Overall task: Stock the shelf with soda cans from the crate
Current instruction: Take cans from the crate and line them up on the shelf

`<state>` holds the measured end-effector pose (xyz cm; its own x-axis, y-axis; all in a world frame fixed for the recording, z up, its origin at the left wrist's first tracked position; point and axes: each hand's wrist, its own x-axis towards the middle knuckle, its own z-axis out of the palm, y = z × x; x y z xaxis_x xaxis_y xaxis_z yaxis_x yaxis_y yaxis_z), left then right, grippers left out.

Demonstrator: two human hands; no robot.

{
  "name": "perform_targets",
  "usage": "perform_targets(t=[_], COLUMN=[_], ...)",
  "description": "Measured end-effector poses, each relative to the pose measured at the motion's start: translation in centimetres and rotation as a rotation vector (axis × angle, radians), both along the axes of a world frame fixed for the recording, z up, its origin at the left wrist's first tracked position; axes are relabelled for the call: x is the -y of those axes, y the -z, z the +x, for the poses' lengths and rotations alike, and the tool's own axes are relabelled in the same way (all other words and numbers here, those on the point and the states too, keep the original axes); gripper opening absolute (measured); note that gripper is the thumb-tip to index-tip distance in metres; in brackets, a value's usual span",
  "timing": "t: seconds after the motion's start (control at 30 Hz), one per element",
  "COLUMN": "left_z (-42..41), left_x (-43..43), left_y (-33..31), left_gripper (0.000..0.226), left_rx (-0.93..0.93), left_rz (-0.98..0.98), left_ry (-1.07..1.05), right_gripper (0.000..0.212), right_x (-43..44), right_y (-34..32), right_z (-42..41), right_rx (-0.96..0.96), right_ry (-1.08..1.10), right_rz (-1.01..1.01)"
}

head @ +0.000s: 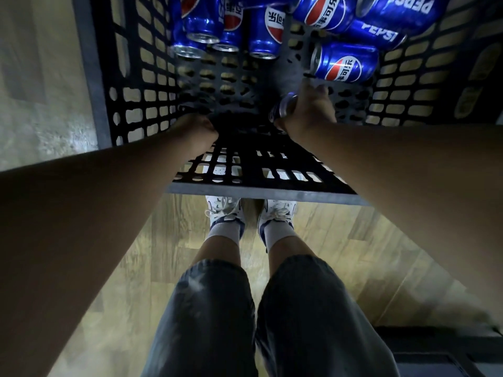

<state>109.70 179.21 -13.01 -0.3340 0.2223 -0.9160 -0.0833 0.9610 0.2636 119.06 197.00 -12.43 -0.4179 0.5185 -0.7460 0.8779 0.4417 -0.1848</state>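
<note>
Head view: A person standing over a black lattice crate (261, 191) on a wood floor (340, 240) reaches in with both arms, white shoes (226, 210) showing just under the near rim. The right hand (307, 110) is wrapped round a blue can (283, 108) low in the crate, near its front wall, with the can's silver end pointing left. The left hand (196, 129) sits against the inside of the near wall with its fingers curled under. It cannot be told from here whether it grips anything.

The other cans (261, 28) lie heaped at the far end, and a lone can (344, 62) lies on its side just beyond the right hand. No shelf is in view.

The step in hand looks like lifting a can out. To do it well, the grip probably belongs round the can's middle rather than its end, so the smooth wall does not slip. The lift should go straight up, clear of the lone can and the rim, before turning toward the shelf. The free hand could take a second can from the heap, choosing a top one so the rest do not roll.
</note>
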Motion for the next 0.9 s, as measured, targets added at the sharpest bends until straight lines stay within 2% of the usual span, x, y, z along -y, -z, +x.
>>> perform_targets(t=[0.2, 0.3, 0.4, 0.57, 0.7, 0.9], left_z=[0.8, 0.7, 0.4, -0.3, -0.1, 1.3], left_x=[0.1, -0.5, -1.5, -3.4, -4.5, -5.6], left_y=[-4.6, -8.1, -12.1, -18.7, -24.2, -32.2], left_gripper=[0.03, 0.031, 0.024, 0.029, 0.029, 0.013], left_rx=[-0.009, -0.058, -0.074, -0.042, -0.066, -0.064], left_rz=[-0.015, -0.018, -0.034, 0.005, 0.013, 0.039], left_ry=[0.007, 0.048, 0.07, -0.015, 0.024, 0.095], right_gripper=[0.062, 0.066, 0.065, 0.063, 0.059, 0.056], right_x=[-0.7, -1.6, -2.7, -4.7, -6.1, -7.6], right_y=[-4.4, -7.7, -11.3, -18.3, -24.6, -34.5], right_z=[-1.4, -2.2, -2.9, -3.7, -4.4, -4.1], right_rx=[-0.066, -0.063, -0.093, -0.122, -0.145, -0.197], right_ry=[-0.042, -0.099, -0.111, -0.116, -0.11, -0.121], right_rz=[-0.008, 0.018, 0.025, 0.05, 0.073, 0.146])
